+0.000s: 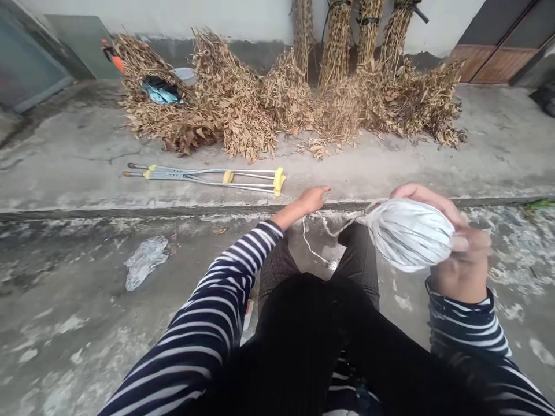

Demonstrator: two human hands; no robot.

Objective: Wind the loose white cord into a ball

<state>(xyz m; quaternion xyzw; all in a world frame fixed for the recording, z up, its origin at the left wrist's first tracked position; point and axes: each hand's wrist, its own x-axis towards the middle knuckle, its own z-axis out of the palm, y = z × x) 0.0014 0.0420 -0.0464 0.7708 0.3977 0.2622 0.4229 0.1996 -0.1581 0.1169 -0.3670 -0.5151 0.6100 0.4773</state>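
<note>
My right hand [462, 248] is wrapped round a thick bundle of white yarn [410, 234] on the right, its strands gathered to a narrow neck at the left end. The hand is slightly blurred. A loose strand [329, 231] runs from that neck toward my left hand [314, 198], and a tail [310, 245] hangs down between my knees. My left hand is closed, with the index finger pointing right, and the strand appears to pass through its curled fingers. The grip itself is hidden on the palm side.
A low concrete step [87, 190] crosses ahead of my knees. On it lie crutches [203, 176] with yellow pads. Dried plant stalks [243, 104] are heaped along the wall, with a blue and black cloth [160, 91] and a bowl [185, 75]. A clear plastic bag [146, 263] lies left.
</note>
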